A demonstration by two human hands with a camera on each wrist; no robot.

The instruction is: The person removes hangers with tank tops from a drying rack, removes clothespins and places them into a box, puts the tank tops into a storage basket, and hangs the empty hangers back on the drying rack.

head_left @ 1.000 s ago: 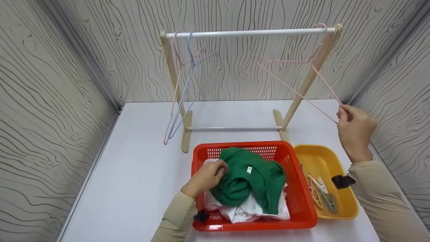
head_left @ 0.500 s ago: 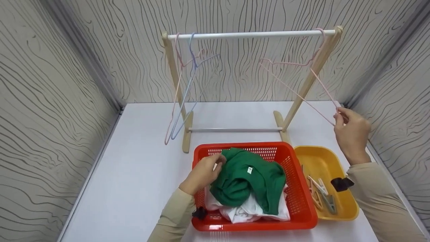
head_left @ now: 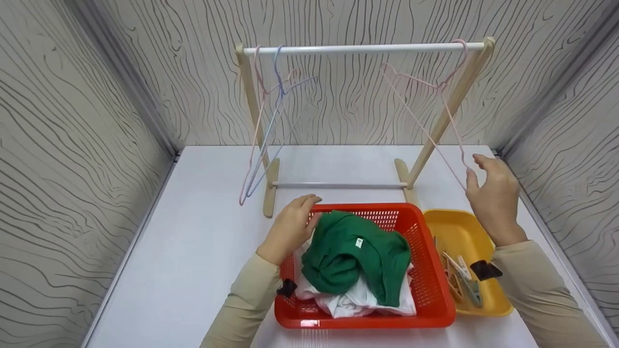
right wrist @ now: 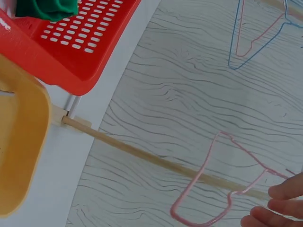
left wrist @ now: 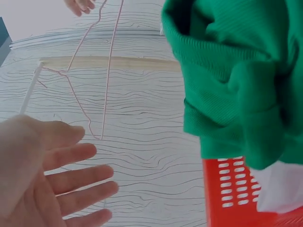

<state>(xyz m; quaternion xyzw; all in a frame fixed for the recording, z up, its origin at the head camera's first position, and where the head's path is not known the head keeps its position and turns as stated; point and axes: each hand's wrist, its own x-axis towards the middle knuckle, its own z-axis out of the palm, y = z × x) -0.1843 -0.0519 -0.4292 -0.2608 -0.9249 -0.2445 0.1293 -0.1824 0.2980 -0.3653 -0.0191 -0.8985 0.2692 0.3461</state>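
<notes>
My left hand (head_left: 290, 227) is open over the left rim of the red basket (head_left: 365, 323), beside a crumpled green garment (head_left: 358, 251) with a white label. In the left wrist view its fingers are spread and hold nothing; the green cloth (left wrist: 236, 85) lies to their right. White cloth (head_left: 353, 299) shows beneath the green one. My right hand (head_left: 495, 200) has thumb and fingers apart at the lower corner of a pink hanger (head_left: 438, 87), which hangs by its hook near the right end of the rail. The right wrist view shows its fingers (right wrist: 284, 191) beside the pink wire.
The rack has a white rail (head_left: 362, 49) on wooden legs. A pink hanger (head_left: 252, 140) and a blue hanger (head_left: 273, 121) hang at its left. The yellow tray (head_left: 498, 304), right of the basket, contains several clothespins (head_left: 466, 278). Patterned walls enclose the table (head_left: 184, 241).
My right hand has moved leftward and let go of the pink hanger, whose lower corner has swung left. My left hand has lifted off the green garment, and its fingers have straightened.
</notes>
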